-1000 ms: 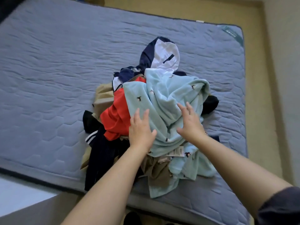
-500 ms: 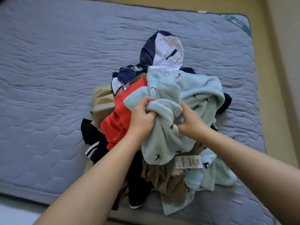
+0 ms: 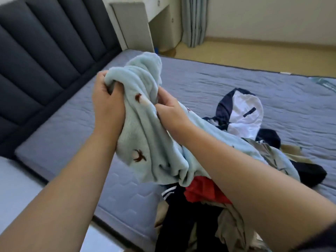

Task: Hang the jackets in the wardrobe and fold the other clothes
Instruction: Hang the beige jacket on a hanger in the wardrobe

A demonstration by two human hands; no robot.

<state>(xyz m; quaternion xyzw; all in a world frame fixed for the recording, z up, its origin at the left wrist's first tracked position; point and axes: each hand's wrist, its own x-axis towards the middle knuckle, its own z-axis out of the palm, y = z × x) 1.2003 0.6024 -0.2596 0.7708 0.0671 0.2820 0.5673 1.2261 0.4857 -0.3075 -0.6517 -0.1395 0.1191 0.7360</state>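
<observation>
Far left is the dark padded headboard [image 3: 45, 57], with the grey-blue mattress [image 3: 72, 135] butted up against it. My left hand [image 3: 107, 106] is fisted tight round a bunched-up edge of the light blue fleece [image 3: 145, 128], the one with little brown birds on it, holding it up off the mattress. My right hand [image 3: 171, 110] is just beside it, fingers curled into a fold of the same fleece. So both hands have a grip on it and nothing else in them.

The fleece hangs between my forearms, and its lower end trails under my right arm onto the clothes pile. The pile sits on the mattress, right of centre. A dark piece with white stripes [image 3: 171, 192] touches a red top [image 3: 201, 190] that pokes out below the fleece. There's khaki stuff [image 3: 234, 226] nearer me, and the navy and white jacket [image 3: 241, 113] is at the far side with its white lining showing. A black garment [image 3: 309, 175] is at the right edge.

Behind the bed there's a pale cabinet [image 3: 163, 24], a grey curtain [image 3: 194, 20] and tan floor [image 3: 254, 51].
</observation>
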